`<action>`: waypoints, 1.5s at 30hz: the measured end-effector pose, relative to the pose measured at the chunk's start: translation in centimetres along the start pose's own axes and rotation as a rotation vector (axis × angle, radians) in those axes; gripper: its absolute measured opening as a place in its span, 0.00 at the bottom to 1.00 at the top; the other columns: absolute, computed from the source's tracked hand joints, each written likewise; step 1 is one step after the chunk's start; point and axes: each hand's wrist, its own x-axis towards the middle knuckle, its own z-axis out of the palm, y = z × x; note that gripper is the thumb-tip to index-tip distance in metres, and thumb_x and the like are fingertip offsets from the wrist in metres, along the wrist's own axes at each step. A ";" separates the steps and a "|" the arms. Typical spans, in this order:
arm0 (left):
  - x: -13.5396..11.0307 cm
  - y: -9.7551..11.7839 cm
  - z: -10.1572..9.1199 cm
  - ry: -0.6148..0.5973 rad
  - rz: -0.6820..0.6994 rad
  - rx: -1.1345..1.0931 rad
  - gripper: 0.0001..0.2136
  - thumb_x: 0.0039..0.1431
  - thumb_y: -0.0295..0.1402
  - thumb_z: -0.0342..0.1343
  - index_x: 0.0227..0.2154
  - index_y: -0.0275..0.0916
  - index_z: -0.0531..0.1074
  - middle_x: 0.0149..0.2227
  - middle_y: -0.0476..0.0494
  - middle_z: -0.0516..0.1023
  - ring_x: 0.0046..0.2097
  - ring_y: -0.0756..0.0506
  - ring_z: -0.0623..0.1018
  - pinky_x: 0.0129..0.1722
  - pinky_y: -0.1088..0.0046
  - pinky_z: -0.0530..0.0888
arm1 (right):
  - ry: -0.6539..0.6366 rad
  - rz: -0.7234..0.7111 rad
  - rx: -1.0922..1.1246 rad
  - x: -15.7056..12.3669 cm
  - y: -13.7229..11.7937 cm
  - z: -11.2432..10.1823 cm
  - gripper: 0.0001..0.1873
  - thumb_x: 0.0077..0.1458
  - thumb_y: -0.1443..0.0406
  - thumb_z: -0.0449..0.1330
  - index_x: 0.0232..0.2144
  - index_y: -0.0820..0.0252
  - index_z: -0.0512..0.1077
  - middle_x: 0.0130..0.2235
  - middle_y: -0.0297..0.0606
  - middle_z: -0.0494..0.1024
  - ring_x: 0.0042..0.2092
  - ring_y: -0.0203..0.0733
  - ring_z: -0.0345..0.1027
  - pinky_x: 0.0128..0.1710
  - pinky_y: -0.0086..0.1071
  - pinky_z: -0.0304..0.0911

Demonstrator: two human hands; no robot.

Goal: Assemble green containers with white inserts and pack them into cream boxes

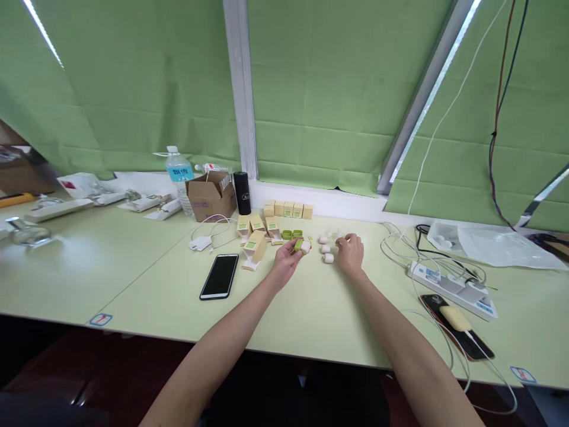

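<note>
My left hand (287, 256) is closed on a small white jar with a green lid (303, 245), held just above the pale green table (311, 308). My right hand (349, 252) rests on the table with its fingers curled, next to several small white jars (326, 249); what it pinches, if anything, is too small to make out. Left of my left hand lie opened tan cartons with green labels (254, 246) and two loose green lids (292, 234). A row of closed tan boxes (288, 209) stands by the window sill.
A black phone (219, 276) lies face up at the left. Behind it are a white charger with cable (201, 242), a cardboard box (211, 197), a black cylinder (242, 193) and a water bottle (180, 176). At the right are a power strip (453, 289), cables and a plastic bag (493, 243).
</note>
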 end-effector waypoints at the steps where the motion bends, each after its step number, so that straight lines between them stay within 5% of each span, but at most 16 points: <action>1: 0.0 0.1 0.1 -0.002 0.006 0.007 0.24 0.46 0.31 0.74 0.48 0.37 0.76 0.49 0.41 0.80 0.56 0.40 0.79 0.69 0.54 0.61 | 0.056 0.008 0.091 -0.1 -0.2 -0.3 0.15 0.63 0.67 0.52 0.37 0.58 0.79 0.48 0.47 0.70 0.49 0.50 0.62 0.50 0.44 0.59; 6: 0.0 0.7 0.3 -0.009 0.060 0.048 0.24 0.48 0.33 0.73 0.49 0.38 0.76 0.51 0.39 0.79 0.57 0.39 0.78 0.68 0.54 0.63 | 0.264 0.132 0.968 -1.3 -2.6 -1.9 0.08 0.60 0.58 0.59 0.35 0.56 0.73 0.54 0.46 0.72 0.56 0.50 0.65 0.54 0.49 0.67; 9: 0.1 0.8 0.1 -0.015 0.086 0.109 0.25 0.49 0.34 0.73 0.51 0.38 0.75 0.53 0.37 0.79 0.58 0.38 0.77 0.66 0.55 0.65 | 0.161 0.218 1.498 -2.7 -4.3 -2.6 0.11 0.56 0.56 0.66 0.34 0.54 0.71 0.44 0.38 0.77 0.52 0.47 0.71 0.55 0.53 0.69; 12: 0.3 0.8 -0.2 -0.001 0.099 0.153 0.27 0.48 0.35 0.74 0.51 0.38 0.75 0.54 0.36 0.78 0.58 0.38 0.77 0.65 0.55 0.66 | -0.002 0.245 1.710 -4.2 -5.5 -3.3 0.14 0.51 0.57 0.71 0.32 0.54 0.71 0.39 0.34 0.76 0.49 0.46 0.73 0.54 0.56 0.71; 19: 0.2 0.4 -0.3 -0.007 0.132 0.270 0.29 0.48 0.38 0.73 0.54 0.39 0.73 0.56 0.35 0.77 0.56 0.39 0.78 0.61 0.59 0.70 | -0.237 0.253 1.778 -5.3 -6.2 -4.3 0.23 0.48 0.57 0.73 0.44 0.47 0.70 0.42 0.32 0.76 0.47 0.47 0.77 0.51 0.54 0.74; 24: 0.0 0.5 -0.2 -0.001 0.159 0.360 0.30 0.50 0.41 0.72 0.55 0.38 0.73 0.52 0.36 0.79 0.52 0.40 0.79 0.56 0.61 0.73 | -0.275 0.271 1.762 -5.3 -6.0 -3.8 0.29 0.46 0.57 0.74 0.49 0.46 0.70 0.45 0.36 0.79 0.41 0.43 0.75 0.35 0.38 0.75; 28: 0.0 0.7 -0.2 0.013 0.192 0.418 0.28 0.52 0.41 0.71 0.55 0.40 0.74 0.53 0.36 0.78 0.54 0.40 0.77 0.56 0.61 0.74 | -0.247 0.316 1.747 -5.2 -5.9 -3.2 0.28 0.44 0.56 0.76 0.46 0.51 0.73 0.42 0.39 0.82 0.40 0.42 0.74 0.29 0.31 0.70; 34: 0.1 0.7 0.0 -0.022 0.221 0.433 0.27 0.51 0.40 0.71 0.54 0.41 0.74 0.56 0.36 0.76 0.57 0.38 0.75 0.57 0.60 0.73 | -0.319 0.408 1.680 -5.2 -6.4 -3.1 0.26 0.42 0.52 0.76 0.42 0.55 0.77 0.41 0.39 0.82 0.42 0.44 0.76 0.34 0.37 0.76; 45: -0.3 0.5 0.3 -0.093 0.192 0.494 0.27 0.50 0.39 0.71 0.54 0.41 0.76 0.56 0.36 0.77 0.54 0.40 0.77 0.55 0.61 0.74 | -0.423 0.361 1.657 -5.4 -6.9 -3.0 0.25 0.45 0.50 0.74 0.41 0.57 0.82 0.38 0.40 0.82 0.35 0.40 0.74 0.27 0.29 0.69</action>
